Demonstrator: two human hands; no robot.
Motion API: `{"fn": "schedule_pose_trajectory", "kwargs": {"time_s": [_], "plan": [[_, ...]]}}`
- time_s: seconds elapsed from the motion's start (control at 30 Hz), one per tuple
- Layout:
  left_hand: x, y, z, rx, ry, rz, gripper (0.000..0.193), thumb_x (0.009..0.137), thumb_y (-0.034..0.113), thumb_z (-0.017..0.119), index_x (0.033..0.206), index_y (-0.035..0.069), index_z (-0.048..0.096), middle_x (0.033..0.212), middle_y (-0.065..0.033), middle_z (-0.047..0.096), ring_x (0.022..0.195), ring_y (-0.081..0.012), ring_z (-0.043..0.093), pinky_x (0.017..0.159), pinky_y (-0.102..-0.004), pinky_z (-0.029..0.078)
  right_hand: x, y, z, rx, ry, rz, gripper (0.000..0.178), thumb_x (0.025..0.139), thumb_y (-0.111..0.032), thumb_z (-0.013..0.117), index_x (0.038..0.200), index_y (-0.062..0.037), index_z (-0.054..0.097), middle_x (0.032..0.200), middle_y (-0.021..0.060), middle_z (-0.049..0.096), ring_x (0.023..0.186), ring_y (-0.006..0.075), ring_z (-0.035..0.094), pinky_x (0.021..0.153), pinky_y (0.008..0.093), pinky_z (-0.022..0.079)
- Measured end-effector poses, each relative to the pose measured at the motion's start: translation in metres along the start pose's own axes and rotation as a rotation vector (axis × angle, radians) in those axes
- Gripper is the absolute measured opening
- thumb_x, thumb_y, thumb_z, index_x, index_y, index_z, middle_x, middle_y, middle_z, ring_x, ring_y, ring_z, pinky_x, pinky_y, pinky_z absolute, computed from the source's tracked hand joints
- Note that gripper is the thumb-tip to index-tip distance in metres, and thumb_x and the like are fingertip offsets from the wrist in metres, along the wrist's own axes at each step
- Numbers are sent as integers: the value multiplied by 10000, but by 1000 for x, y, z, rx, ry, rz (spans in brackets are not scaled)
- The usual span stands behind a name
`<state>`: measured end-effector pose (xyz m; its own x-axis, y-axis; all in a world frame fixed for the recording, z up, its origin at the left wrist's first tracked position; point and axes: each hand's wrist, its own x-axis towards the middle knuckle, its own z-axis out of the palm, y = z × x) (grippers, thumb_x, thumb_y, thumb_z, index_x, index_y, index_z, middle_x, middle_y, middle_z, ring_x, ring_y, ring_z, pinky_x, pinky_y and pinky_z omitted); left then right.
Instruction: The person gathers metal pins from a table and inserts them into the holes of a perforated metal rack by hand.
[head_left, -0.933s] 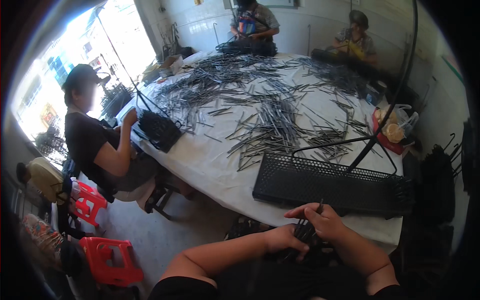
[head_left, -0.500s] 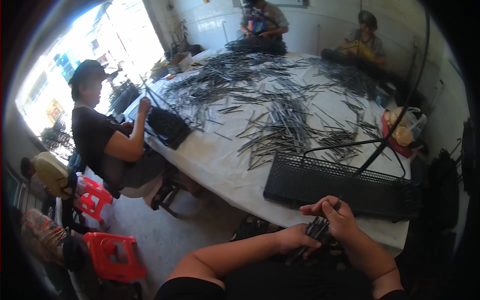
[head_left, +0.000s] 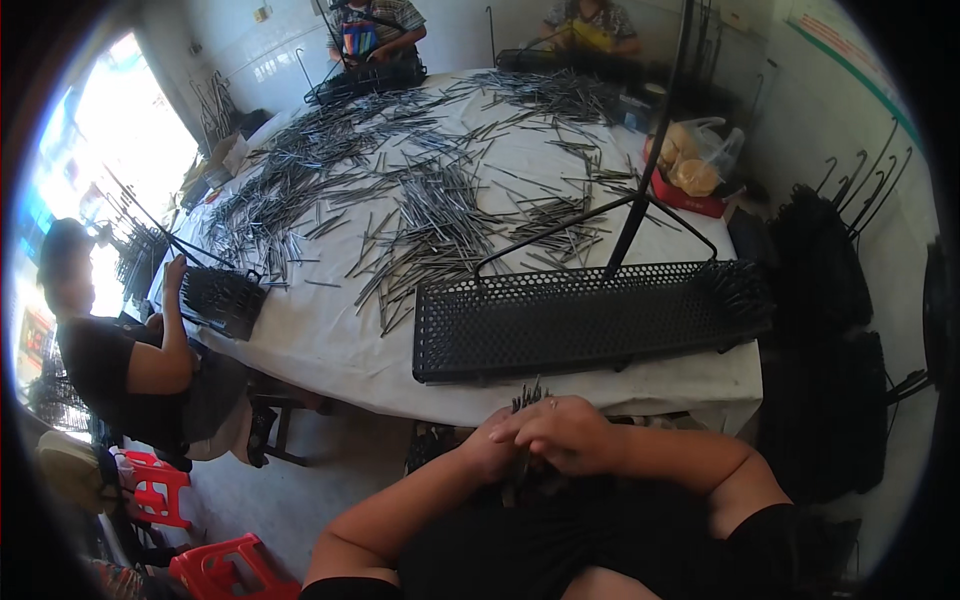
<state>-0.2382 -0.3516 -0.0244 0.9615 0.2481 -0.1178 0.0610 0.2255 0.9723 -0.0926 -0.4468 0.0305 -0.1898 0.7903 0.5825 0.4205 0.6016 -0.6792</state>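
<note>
Close to my body, my left hand (head_left: pixel 488 447) is closed round a bundle of thin dark metal rods (head_left: pixel 532 392), whose tips stick up above the fingers. My right hand (head_left: pixel 572 436) folds over the same bundle from the right, its fingers bent and meeting the left hand. The lower part of the bundle is mostly hidden by the hands. Just beyond them, at the table's near edge, stands a long black perforated metal basket (head_left: pixel 560 335) with a tall hooked handle (head_left: pixel 628 238). Dark rods (head_left: pixel 742 290) are packed at its right end.
Loose metal rods (head_left: pixel 440 215) cover much of the white-covered table (head_left: pixel 330 345). A red box with a plastic bag (head_left: pixel 695 165) sits at the right. Black baskets (head_left: pixel 825 400) stack beside the table. A co-worker (head_left: pixel 120 350) sits left, two more sit across; red stools (head_left: pixel 225 568) stand lower left.
The view has swung to the right. My right hand has come down from above the rods and now folds over them against my left hand. The bundle is more upright.
</note>
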Motion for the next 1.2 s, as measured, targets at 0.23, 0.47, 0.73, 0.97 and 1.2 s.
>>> {"fn": "schedule_pose_trajectory", "kwargs": {"time_s": [0.23,0.47,0.73,0.97,1.2], "plan": [[2,8,15,-586,283,-279,86,842,45,625,876,18,551,677,-69,560,572,-190,571,558,-337,515,-14,9,-28,1316,792,896,225,1002,-315,471,840,-159,480,610,-14,380,471,86,317,464,256,265],[8,6,26,-546,325,-266,109,891,40,609,997,15,600,939,-80,645,872,-194,642,774,-340,544,-55,23,13,1249,839,1159,237,997,-300,480,929,-77,525,942,84,595,880,228,581,797,396,490],[1,7,31,-21,380,-251,367,808,122,718,1107,10,538,994,-69,629,907,-145,585,810,-303,489,-36,-4,26,1250,403,1012,454,1021,-286,431,1373,-9,357,1305,112,489,1223,205,438,1056,350,321],[4,0,29,-241,419,-238,146,861,35,584,1007,22,585,932,-72,646,825,-156,618,713,-285,506,-52,5,16,-20,11,751,632,930,-403,553,1335,59,407,1366,259,420,1318,371,354,1101,393,267],[-7,15,6,-548,448,-141,230,890,101,567,1099,51,485,682,-34,439,549,-156,460,495,-335,442,-106,20,-53,489,526,1058,228,943,-197,592,1081,-15,588,968,64,639,843,135,624,769,263,511]]}}
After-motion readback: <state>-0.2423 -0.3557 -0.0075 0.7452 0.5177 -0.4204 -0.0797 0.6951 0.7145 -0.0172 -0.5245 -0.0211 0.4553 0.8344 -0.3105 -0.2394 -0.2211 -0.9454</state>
